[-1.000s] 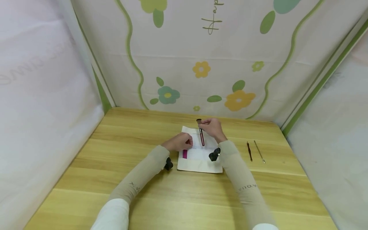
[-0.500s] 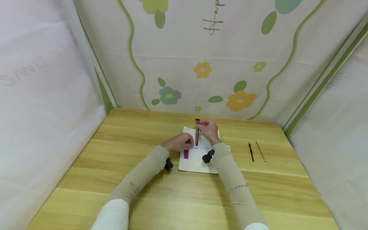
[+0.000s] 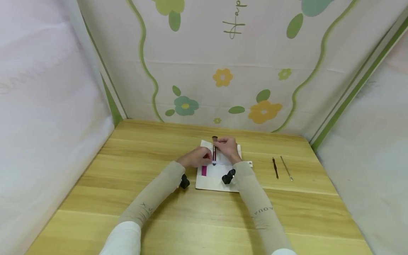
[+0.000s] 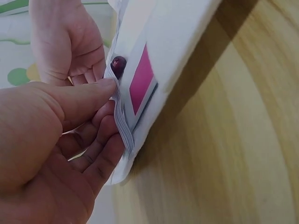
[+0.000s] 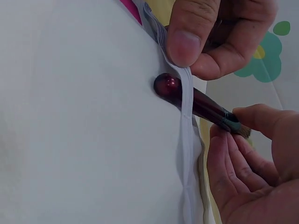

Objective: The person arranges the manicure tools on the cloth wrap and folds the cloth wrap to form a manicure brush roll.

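A makeup brush point(image 3: 214, 154) with a dark red handle lies over a white fabric sheet point(image 3: 216, 184). Its rounded handle end pokes out from under a white elastic band point(image 5: 186, 121) that crosses the sheet. My right hand point(image 3: 228, 147) pinches the brush near its bristles, as the right wrist view shows. Between thumb and fingers my left hand point(image 3: 197, 158) pinches the elastic band, just beside the brush handle. A magenta patch point(image 4: 142, 81) shows on the sheet near the left hand. The bristles are partly hidden in the right wrist view.
To the right on the wooden table point(image 3: 204, 223) lie a thin dark tool point(image 3: 275, 168) and a slim silver tool point(image 3: 286, 168). A white tab point(image 3: 250, 164) sticks out at the sheet's right side. Patterned fabric walls point(image 3: 191, 71) rise behind and at both sides.
My right hand has moved left and toward me with the brush, and the handle end now passes under the elastic band. My left hand has stayed nearly still.
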### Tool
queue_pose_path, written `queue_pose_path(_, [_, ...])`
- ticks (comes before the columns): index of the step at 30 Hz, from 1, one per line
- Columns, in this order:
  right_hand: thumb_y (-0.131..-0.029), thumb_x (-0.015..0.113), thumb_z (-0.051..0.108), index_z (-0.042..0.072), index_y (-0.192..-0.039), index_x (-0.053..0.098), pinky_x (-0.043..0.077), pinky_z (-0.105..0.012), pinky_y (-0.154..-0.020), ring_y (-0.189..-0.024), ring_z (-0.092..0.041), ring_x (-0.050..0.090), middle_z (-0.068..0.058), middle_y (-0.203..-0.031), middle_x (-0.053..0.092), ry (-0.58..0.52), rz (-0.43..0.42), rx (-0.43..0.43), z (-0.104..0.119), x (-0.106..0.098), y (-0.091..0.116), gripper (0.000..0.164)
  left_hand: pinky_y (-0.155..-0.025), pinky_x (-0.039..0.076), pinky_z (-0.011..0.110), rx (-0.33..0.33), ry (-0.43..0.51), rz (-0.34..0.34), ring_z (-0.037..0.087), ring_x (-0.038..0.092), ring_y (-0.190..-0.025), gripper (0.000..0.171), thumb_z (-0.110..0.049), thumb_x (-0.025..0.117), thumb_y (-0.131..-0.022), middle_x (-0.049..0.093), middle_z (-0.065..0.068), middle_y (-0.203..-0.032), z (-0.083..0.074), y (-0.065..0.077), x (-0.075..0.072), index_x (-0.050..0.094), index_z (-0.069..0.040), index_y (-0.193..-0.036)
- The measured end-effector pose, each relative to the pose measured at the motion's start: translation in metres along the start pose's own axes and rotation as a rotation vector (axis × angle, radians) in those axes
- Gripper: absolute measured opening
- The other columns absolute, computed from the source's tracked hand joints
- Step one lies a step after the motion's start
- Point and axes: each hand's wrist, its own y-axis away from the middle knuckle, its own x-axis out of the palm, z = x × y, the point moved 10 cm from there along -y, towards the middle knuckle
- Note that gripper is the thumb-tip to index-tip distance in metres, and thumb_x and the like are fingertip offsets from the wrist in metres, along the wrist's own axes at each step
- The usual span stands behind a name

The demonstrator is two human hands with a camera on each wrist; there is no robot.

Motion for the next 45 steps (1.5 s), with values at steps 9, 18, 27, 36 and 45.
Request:
queue_pose_path(9, [-0.091,0.082,0.024,0.003,-0.109,0.080,0.058,-0.024,-0.077,-0.089,-0.015,0.074,-0.016,-0.116,0.078,-0.009,0.040,0.046,0.000,0.003,0.012,0.028,-0.067,0.050,0.021,0.039,-0.002,-0.013,0.010,0.058,-0.071,0.011,-0.005,0.063,-0.103,0.067,0.004,-0.086,-0.002,0.001,-0.002,0.070,-0.006,-0.094])
queue_pose_path(18, [-0.090,0.083,0.022,0.002,-0.109,0.080,0.058,-0.025,-0.082,-0.094,-0.017,0.077,-0.016,-0.113,0.079,-0.029,0.100,0.075,0.000,0.002,0.024,0.028,-0.072,0.050,0.022,0.058,-0.051,-0.012,0.010,0.056,-0.075,0.009,-0.007,0.066,-0.103,0.067,0.004,-0.087,-0.008,0.001,-0.007,0.071,-0.005,-0.096])
queue_pose_path(27, [-0.090,0.082,0.017,-0.002,-0.120,0.075,0.063,-0.027,-0.082,-0.090,-0.014,0.078,-0.018,-0.117,0.079,-0.056,0.204,0.148,-0.010,0.005,0.031,0.036,-0.076,0.050,0.022,0.076,-0.074,-0.012,0.010,0.057,-0.081,0.009,-0.006,0.065,-0.103,0.071,0.006,-0.093,-0.012,0.001,-0.009,0.073,-0.004,-0.098])
queue_pose_path(36, [-0.090,0.085,0.016,-0.001,-0.115,0.076,0.063,-0.025,-0.080,-0.086,-0.012,0.076,-0.014,-0.112,0.079,0.013,0.311,0.203,-0.013,0.002,0.033,0.032,-0.079,0.051,0.023,0.058,-0.055,-0.011,0.010,0.058,-0.082,0.009,-0.007,0.065,-0.104,0.072,0.006,-0.096,-0.015,0.000,-0.008,0.072,-0.005,-0.099])
queue_pose_path(45, [-0.087,0.085,0.022,0.003,-0.097,0.082,0.061,-0.034,-0.091,-0.089,-0.017,0.079,-0.008,-0.096,0.083,0.279,0.395,0.154,0.001,-0.001,0.027,0.021,-0.072,0.050,0.021,0.011,-0.065,0.017,0.010,0.056,-0.077,0.010,-0.005,0.064,-0.103,0.070,0.005,-0.092,-0.012,-0.003,-0.002,0.072,-0.004,-0.098])
